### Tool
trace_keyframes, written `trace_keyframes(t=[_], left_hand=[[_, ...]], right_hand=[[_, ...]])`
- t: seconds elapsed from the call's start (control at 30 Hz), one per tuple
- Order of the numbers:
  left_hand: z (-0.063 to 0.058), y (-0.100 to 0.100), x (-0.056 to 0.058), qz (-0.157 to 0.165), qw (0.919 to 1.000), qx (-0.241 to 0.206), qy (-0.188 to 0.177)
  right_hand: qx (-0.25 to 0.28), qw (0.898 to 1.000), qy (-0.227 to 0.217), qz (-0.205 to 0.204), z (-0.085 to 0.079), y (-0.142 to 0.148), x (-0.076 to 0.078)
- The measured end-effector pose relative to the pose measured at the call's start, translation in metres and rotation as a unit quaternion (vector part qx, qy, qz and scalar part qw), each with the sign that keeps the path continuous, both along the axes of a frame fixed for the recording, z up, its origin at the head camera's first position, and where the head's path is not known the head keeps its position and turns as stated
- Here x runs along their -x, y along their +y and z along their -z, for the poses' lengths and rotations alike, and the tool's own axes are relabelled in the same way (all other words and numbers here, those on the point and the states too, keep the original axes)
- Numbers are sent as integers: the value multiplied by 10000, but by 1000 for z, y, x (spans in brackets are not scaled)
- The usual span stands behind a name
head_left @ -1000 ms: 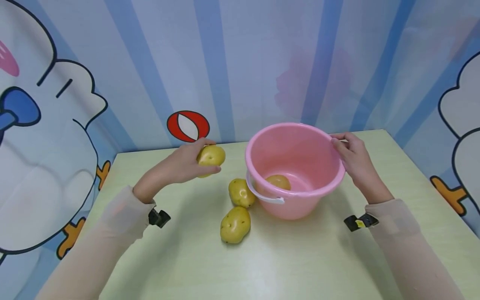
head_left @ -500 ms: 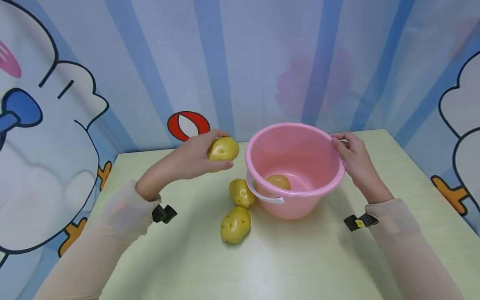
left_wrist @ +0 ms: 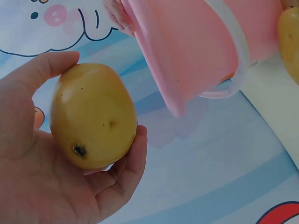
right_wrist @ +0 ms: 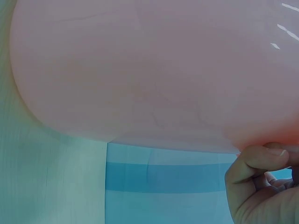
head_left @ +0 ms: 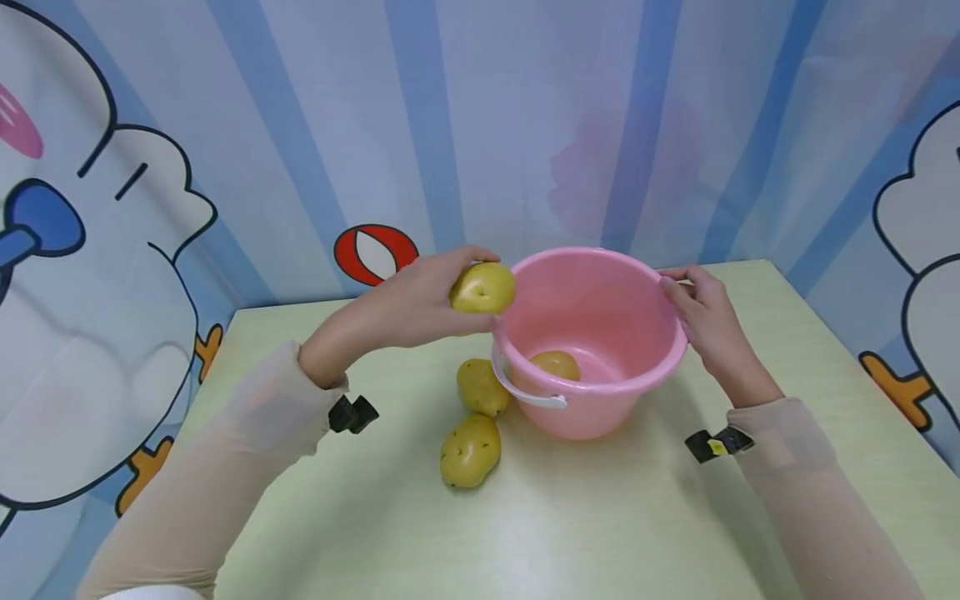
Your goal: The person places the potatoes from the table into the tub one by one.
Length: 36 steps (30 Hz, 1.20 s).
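The left grip [head_left: 420,302] is curled round a potato [head_left: 483,288], held up just beside the left edge of the pink bucket [head_left: 588,417], apart from it in the left wrist view. The right grip [head_left: 702,308] pinches the bucket's opposite edge. Inside lies a second potato [head_left: 557,364]; near the white handle [head_left: 528,397], a third potato [head_left: 482,387] and fourth potato [head_left: 470,451] rest close together on the surface [head_left: 585,525]. Filling the bucket looks partly done: one inside, one in hand, two apparently left.

The left hand [head_left: 408,304] carries its potato [head_left: 483,287] nearer the right edge of the bench [head_left: 585,533] — now just beside the bucket [head_left: 600,312].
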<state>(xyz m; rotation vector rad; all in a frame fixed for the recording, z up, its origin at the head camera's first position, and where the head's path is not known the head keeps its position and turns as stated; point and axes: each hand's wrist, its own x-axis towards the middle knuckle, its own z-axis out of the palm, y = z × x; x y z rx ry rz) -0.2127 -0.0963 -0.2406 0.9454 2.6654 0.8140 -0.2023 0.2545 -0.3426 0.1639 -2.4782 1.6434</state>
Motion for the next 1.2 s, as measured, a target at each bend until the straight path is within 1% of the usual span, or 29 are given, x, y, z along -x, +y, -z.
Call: trace_keyframes(t=[0.23,0.43,0.7,0.9,1.1,1.2], left_hand=[[-9,16,1,299,9995,-16,22],[-15,27,1,494,9988,-60,45],[-20,41,1,649,9978,-120,116],[-23,51,1,642,9977,-201,90],[-25,59,2,512,9966,-642,61],[-25,63,1,494,9961,-730,79]], right_hand=[[-17,10000,23,3,0,0,0],[-40,10000,66,34,-1,-1,1],[-29,10000,41,40,0,0,1],[-8,10000,76,56,-2,-2,0],[12,9999,100,66,-1,-2,0],[10,9999,112,91,-1,-2,0]])
